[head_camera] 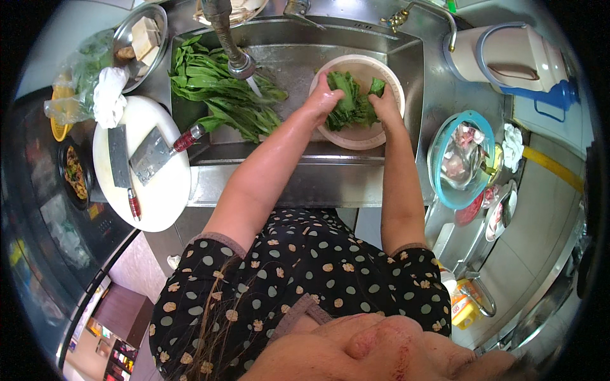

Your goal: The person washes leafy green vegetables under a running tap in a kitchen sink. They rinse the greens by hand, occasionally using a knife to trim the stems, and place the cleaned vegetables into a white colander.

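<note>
Both of my hands are inside a pale round basin (356, 143) at the right of a stainless steel sink (295, 52). My left hand (325, 97) grips a bunch of wet leafy greens (347, 90), thumb on top of the leaves. In my right hand (387, 105) is a smaller piece of green leaf (377, 86), pinched near its lower end. More long leafy greens (209, 85) lie in the sink's left part. Water runs onto them from a flexible faucet (242, 64). The fingers under the leaves are partly hidden.
Two cleavers (152, 155) (119, 157) rest on a round white cutting board (164, 205) left of the sink, one handle jutting over the sink edge. A metal bowl (164, 28) holds tofu-like blocks. At right stand a blue plastic basket (488, 126) with bagged meat and a lidded bucket (514, 57).
</note>
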The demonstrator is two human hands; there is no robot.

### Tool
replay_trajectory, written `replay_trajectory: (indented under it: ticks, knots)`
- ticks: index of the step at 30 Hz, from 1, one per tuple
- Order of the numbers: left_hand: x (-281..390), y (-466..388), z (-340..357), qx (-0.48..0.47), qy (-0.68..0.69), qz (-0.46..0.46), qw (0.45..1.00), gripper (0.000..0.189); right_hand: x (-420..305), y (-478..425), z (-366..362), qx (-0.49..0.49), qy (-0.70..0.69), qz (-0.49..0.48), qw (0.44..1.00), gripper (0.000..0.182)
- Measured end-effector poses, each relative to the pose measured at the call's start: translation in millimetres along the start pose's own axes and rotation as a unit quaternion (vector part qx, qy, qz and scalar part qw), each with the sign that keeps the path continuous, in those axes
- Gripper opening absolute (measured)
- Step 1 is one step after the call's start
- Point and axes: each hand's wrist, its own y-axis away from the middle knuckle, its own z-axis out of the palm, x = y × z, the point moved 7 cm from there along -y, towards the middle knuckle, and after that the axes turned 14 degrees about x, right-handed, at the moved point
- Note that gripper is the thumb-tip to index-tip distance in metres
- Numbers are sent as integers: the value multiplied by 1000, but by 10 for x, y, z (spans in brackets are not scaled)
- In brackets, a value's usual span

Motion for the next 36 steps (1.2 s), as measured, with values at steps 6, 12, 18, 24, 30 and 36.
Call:
replay_trajectory:
  ticks: [6, 12, 18, 24, 30, 36]
  knots:
    - [-327, -191, -242, 110, -174, 195, 959, 66, 14, -92, -299, 162, 216, -166, 949, 51]
    - [-642, -281, -929, 192, -127, 123, 965, 33, 407, -257, -221, -26, 318, -27, 947, 56]
    - [-974, -193, -1281, 176, -323, 17, 930, 50, -278, 546, 888, -153, 339, -237, 897, 88]
    - [-790, -91, -1669, 164, -345, 12, 924, 54, 63, 68, 899, -89, 334, -213, 914, 62]
    - [-880, -192, -2615, 406, -143, -12, 903, 50, -605, 196, 744, -166, 407, -297, 848, 55]
    - [-871, -395, -2696, 420, -47, -34, 906, 43, -1373, 721, 1957, -197, 232, -322, 897, 42]
